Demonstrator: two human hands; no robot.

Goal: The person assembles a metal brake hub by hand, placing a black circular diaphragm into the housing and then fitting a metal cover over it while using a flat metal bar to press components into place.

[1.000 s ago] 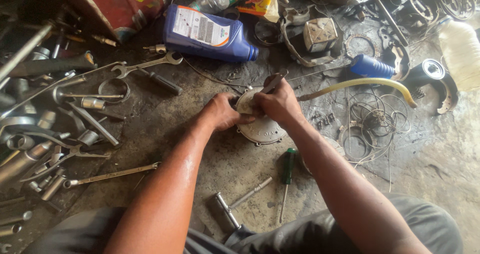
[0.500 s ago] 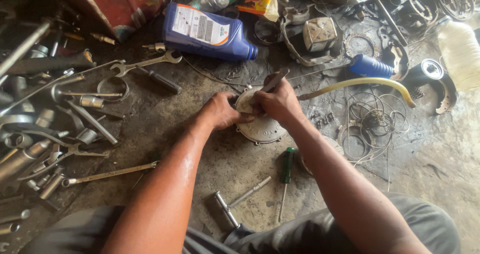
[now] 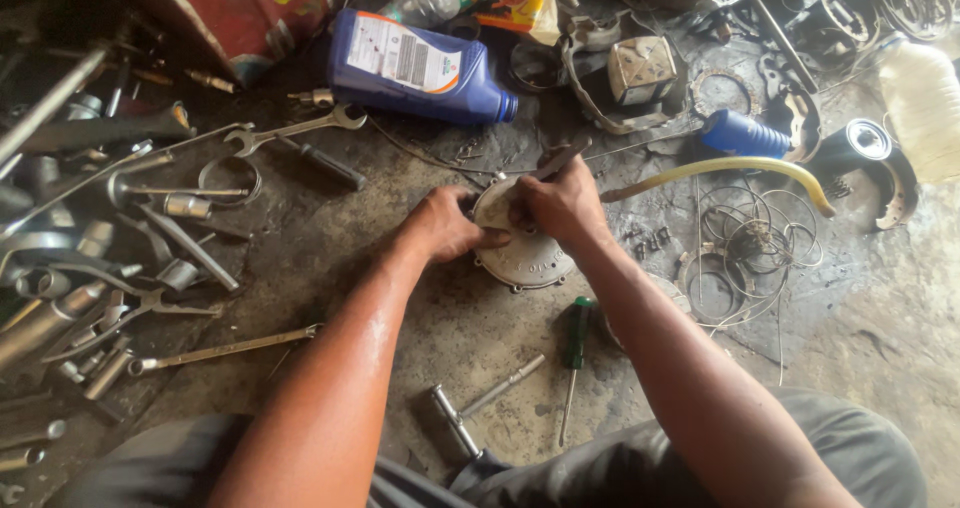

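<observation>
While I knelt over the oily floor (image 3: 420, 328), my left hand (image 3: 445, 230) and right hand (image 3: 562, 206) sat close together, both clamped on the round metal cover (image 3: 525, 258) lying flat between the blue oil bottle (image 3: 415, 68) and the green screwdriver (image 3: 577, 333). My right hand also gripped a dark tool (image 3: 560, 158) at the cover's top edge. To my mind, doing it well meant pinning the cover down firmly and working that edge gently, without slipping.
</observation>
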